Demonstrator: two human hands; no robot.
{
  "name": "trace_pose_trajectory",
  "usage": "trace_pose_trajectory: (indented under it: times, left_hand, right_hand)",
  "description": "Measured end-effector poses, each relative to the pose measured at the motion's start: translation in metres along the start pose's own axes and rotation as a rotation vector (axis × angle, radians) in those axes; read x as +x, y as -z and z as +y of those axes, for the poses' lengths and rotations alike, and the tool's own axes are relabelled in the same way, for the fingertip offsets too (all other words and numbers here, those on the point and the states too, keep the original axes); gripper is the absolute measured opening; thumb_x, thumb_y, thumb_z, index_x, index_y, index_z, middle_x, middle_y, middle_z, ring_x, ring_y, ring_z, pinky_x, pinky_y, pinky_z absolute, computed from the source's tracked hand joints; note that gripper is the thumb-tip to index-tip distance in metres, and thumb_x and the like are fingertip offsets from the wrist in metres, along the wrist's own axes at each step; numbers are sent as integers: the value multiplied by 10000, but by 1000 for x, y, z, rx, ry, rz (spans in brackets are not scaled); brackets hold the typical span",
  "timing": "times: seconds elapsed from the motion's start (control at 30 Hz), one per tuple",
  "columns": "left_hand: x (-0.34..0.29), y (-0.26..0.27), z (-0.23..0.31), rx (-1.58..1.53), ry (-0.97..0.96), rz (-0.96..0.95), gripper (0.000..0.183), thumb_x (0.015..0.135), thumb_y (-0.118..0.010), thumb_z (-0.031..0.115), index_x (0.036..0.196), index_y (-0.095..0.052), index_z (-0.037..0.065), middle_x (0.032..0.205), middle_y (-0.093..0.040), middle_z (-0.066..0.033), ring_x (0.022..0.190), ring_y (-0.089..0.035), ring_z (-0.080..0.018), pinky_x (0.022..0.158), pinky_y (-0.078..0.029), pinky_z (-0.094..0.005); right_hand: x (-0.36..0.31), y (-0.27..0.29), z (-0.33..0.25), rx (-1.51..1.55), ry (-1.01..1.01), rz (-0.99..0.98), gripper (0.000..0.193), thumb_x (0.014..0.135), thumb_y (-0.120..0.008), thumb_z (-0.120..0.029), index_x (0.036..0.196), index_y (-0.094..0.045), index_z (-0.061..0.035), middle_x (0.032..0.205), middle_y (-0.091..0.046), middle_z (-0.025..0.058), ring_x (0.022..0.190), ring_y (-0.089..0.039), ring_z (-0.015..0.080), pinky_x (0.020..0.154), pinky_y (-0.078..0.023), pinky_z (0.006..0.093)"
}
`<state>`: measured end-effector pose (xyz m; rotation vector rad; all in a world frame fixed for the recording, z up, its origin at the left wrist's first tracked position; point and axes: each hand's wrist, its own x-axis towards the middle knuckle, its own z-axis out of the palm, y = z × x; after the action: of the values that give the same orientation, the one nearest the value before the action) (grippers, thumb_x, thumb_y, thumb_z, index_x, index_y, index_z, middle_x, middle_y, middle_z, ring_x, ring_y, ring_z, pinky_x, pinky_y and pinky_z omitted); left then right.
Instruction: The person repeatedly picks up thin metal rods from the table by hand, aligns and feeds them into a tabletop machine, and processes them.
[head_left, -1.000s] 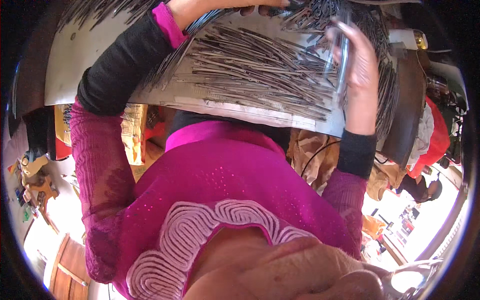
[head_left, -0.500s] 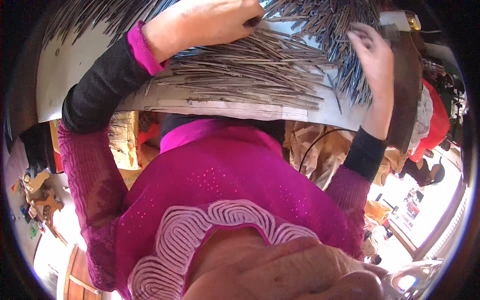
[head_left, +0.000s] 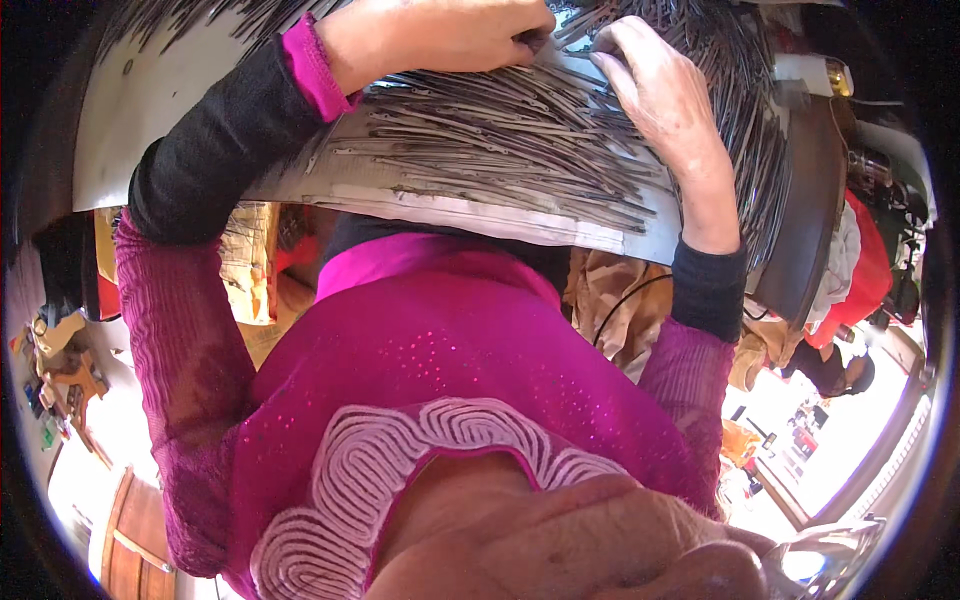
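Note:
Both hands are over a table (head_left: 110, 140) covered with thin, dark, narrow strips. My left hand (head_left: 450, 38) is closed, its fingers curled at the far edge of the middle pile of strips (head_left: 500, 135); what it grips, if anything, is hidden. My right hand (head_left: 660, 90) is bent inward beside it, thumb and forefinger pinched close together. Whatever lies between those fingertips is too small to make out. Some strips in the middle pile show small holes near their ends. Another heap of strips (head_left: 755, 140) lies to the right of my right hand.
More strips (head_left: 200, 15) spread at the far left. A pale band (head_left: 480, 215) runs along the table's near edge. At the right are a small object with a yellow end (head_left: 838, 76) and red cloth (head_left: 865, 270). Crumpled brown paper (head_left: 625, 300) lies below the table edge.
My right hand has moved left, from the right heap to near my left hand, and its fingers have drawn together. My left hand has shifted slightly right.

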<state>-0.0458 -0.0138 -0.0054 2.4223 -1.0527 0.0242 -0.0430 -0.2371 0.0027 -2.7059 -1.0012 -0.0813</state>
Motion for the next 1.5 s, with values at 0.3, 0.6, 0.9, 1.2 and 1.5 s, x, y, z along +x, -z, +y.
trace_pose_trajectory:
  times: [0.3, 0.6, 0.9, 1.2, 1.5]
  left_hand:
    - [8, 9, -10, -124, 43, -40, 211, 784, -590, 164, 876, -619, -24, 751, -627, -211, 686, -621, -360, 632, -493, -406]
    - [15, 28, -19, -978, 386, -293, 207, 896, -492, 124, 1020, -637, 44, 734, -587, 16, 587, -535, -34, 484, -396, -176]
    - [11, 25, -32, -1151, 265, -252, 164, 847, -613, 151, 942, -664, 28, 694, -597, 16, 577, -549, -53, 533, -454, -197]
    - [14, 16, -42, -1010, 377, -79, 314, 891, -602, 314, 860, -668, 8, 691, -625, -9, 563, -575, -68, 536, -474, -199]
    - [14, 17, -42, -1122, 430, -51, 306, 911, -576, 291, 845, -666, 6, 652, -616, -13, 527, -556, -69, 499, -447, -202]
  right_hand:
    - [-1, -8, 15, -82, 141, 76, 124, 856, -569, -160, 958, -565, -89, 916, -580, 87, 799, -610, 312, 666, -502, 403]
    - [-3, -12, 20, 237, -203, 253, 172, 837, -624, -155, 993, -608, -86, 764, -636, 94, 654, -650, 204, 580, -495, 291]
    - [4, 4, 14, 1177, -279, 179, 175, 861, -596, -117, 989, -611, 1, 870, -681, 104, 736, -663, 153, 650, -527, 244]
    - [7, -1, 2, 1151, -305, 39, 129, 858, -596, -82, 965, -606, -11, 904, -685, 100, 622, -620, 98, 534, -485, 197]
    - [7, -3, 4, 1160, -308, 40, 127, 861, -589, -76, 966, -602, -5, 892, -685, 95, 587, -594, 78, 506, -470, 196]
